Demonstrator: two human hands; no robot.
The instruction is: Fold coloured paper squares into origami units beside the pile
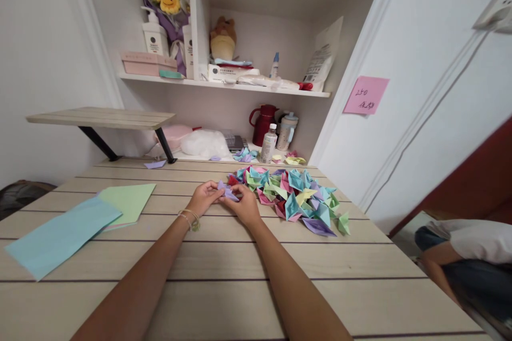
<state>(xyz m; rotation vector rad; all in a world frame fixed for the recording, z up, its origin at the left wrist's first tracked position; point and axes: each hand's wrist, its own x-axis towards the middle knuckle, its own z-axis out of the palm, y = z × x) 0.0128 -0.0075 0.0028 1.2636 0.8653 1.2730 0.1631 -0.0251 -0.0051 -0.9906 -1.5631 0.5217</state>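
Observation:
Both my hands meet over the middle of the wooden table. My left hand and my right hand pinch a small purple folded paper piece between their fingertips, just above the tabletop. A bracelet sits on my left wrist. Right beside my right hand lies a pile of folded paper pieces in blue, green, pink, purple and yellow.
Flat sheets of blue paper and green paper lie at the left. A small raised shelf stands at the back left. A red jug, a bottle and a cup stand behind. A person sits low at the right.

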